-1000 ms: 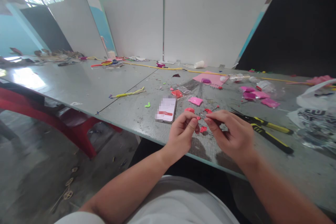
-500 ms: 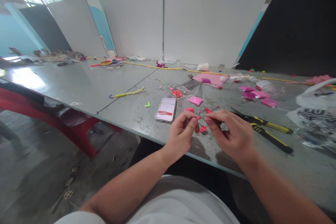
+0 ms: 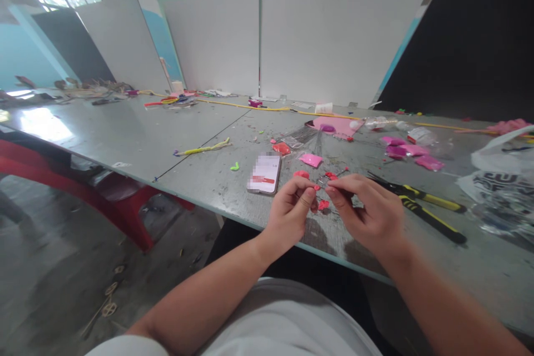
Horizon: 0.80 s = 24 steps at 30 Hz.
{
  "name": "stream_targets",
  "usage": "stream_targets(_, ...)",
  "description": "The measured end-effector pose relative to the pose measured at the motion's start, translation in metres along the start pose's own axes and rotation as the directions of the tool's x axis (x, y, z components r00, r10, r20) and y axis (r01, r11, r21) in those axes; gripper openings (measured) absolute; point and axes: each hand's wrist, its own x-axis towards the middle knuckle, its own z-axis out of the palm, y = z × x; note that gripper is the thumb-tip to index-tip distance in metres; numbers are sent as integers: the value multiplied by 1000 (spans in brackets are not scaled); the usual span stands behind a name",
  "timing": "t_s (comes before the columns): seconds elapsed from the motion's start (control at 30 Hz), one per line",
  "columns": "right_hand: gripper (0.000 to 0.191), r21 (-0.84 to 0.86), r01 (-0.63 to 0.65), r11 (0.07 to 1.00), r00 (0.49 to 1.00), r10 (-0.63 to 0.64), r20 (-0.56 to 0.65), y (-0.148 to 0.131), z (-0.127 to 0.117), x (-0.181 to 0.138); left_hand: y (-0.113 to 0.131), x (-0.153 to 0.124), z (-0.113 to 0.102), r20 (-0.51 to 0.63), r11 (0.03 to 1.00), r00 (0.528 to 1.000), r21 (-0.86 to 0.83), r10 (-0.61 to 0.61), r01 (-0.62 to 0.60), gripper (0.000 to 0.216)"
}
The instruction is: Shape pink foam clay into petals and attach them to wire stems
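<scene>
My left hand [image 3: 293, 206] pinches a small piece of red-pink clay [image 3: 316, 187] between thumb and forefinger. Close by on the right, my right hand [image 3: 365, 206] is closed in a pinch at a thin wire loop [image 3: 324, 180]; exactly how much of the wire its fingers hold is hard to make out. Between and behind the fingertips show a red clay lump [image 3: 324, 205] and another red-pink lump [image 3: 301, 174]. A phone [image 3: 264, 173] with a lit screen lies left of my left hand. Right of my right hand rest pliers [image 3: 431, 219] with black and yellow handles.
Pink packets [image 3: 311, 160] and a red packet [image 3: 281, 148] lie beyond my hands. Thin wires [image 3: 311, 136] fan out by a pink sheet [image 3: 346, 124]. A plastic bag [image 3: 496, 178] stands at the right. A red chair [image 3: 125, 206] is at the table's left edge.
Almost nothing differs. Both hands keep their pinches in the same place, with the red-pink piece shifted very slightly at the left fingertips.
</scene>
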Motion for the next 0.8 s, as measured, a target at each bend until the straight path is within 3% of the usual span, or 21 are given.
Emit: stream_targets(0.8,14,-12,23,1000,1000,-22,17,3,1,-1,0,0,0,1,1000,1000,-13,14,-14,31)
